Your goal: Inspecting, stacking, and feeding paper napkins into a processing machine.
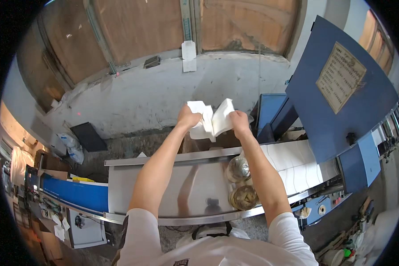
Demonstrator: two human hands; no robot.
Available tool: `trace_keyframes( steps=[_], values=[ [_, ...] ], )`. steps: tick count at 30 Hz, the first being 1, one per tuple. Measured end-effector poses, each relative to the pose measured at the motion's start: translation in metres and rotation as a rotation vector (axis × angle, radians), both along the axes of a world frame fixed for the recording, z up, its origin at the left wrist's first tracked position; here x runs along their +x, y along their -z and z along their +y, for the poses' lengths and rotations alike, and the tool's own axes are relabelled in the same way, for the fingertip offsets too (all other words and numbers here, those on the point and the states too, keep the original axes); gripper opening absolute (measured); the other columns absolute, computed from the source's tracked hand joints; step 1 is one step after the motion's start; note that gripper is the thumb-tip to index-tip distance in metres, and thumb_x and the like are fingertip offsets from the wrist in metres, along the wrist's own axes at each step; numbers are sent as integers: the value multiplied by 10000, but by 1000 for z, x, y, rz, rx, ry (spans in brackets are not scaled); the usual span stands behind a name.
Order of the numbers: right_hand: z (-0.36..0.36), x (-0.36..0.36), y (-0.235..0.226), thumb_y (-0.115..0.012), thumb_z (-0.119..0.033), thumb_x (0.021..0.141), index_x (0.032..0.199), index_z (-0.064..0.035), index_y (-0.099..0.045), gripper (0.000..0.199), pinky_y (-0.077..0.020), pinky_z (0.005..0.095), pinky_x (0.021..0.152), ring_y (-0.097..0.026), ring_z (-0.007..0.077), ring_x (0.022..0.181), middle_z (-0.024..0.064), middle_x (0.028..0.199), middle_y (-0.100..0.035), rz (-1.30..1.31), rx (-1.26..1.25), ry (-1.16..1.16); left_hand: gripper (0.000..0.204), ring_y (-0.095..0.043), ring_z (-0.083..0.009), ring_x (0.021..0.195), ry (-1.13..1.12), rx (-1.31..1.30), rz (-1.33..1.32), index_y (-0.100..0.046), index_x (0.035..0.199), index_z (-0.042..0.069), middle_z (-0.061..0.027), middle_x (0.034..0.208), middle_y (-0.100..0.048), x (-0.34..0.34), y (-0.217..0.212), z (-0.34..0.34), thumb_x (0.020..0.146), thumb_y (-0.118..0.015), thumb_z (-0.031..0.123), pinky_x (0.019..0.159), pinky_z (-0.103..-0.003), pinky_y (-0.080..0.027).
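Both my arms reach out past the far edge of a metal-topped bench (164,186). Between my hands hangs a creased white sheet (201,126), bent in the middle with its two halves standing up like an open booklet; whether it is paper or thin cloth I cannot tell. My left hand (189,118) is closed on its left side, thumb across the top. Its right side (223,116) is pinched by my right hand (239,123). Beneath my right forearm, two round clear containers (244,197) stand on the bench, partly hidden by the arm.
To the right, creased white sheeting (292,166) runs along the bench toward a blue machine with a raised panel (337,88). A blue surface (73,193) continues to the left. Behind is a white wall (142,97), with a dark board (88,136) and bag (71,148) on the floor.
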State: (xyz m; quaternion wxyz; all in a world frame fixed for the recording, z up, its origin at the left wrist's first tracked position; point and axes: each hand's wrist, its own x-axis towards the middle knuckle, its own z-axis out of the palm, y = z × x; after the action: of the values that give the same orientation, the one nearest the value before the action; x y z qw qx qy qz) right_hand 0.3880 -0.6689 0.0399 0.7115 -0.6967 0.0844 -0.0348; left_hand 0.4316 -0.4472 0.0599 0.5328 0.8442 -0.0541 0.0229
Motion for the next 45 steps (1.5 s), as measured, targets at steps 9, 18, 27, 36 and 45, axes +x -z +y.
trace_keyframes(
  steps=[9, 18, 27, 36, 45],
  values=[
    [-27, -10, -28, -488, -174, 862, 892, 82, -633, 296, -449, 366, 650, -574, 196, 690, 122, 741, -641, -179, -54, 241, 375, -694, -290, 919, -110, -7, 167, -660, 1050, -59, -179, 1000, -704, 2, -40, 45, 695, -636, 61, 802, -385, -531],
    [63, -137, -40, -491, -199, 910, 830, 51, -573, 275, -458, 463, 673, -600, 442, 745, 286, 763, -582, -160, -386, -33, 674, -632, -331, 1078, -113, 93, -64, -349, 1368, -43, -238, 1146, -632, -172, -49, 63, 762, -631, 43, 917, -394, -491],
    [119, -256, 48, -606, -352, 941, 1442, 29, -359, 676, -426, 350, 997, -544, 246, 1212, 230, 1273, -580, 62, -217, -599, 809, -610, -286, 1086, -214, -176, 285, -168, 1482, -56, -226, 1252, -581, -311, 58, 82, 842, -624, 138, 909, -363, -491],
    [111, -270, 72, -819, -228, 737, 1500, -35, -211, 995, -379, 414, 1085, -391, 396, 1350, 253, 1457, -388, -177, -524, -628, 911, -442, -247, 1305, 171, -102, 167, -270, 1461, -4, -150, 1420, -439, -348, 90, 107, 739, -807, 142, 1052, -368, -391],
    [132, -257, 49, -761, -290, 808, 1420, 7, -364, 787, -492, 455, 906, -598, 433, 1090, 293, 1224, -575, -235, -494, -606, 498, -664, -302, 1007, 105, -88, 62, -573, 1246, 41, -168, 1115, -666, -313, 76, 112, 817, -735, 234, 846, -397, -516]
  ],
)
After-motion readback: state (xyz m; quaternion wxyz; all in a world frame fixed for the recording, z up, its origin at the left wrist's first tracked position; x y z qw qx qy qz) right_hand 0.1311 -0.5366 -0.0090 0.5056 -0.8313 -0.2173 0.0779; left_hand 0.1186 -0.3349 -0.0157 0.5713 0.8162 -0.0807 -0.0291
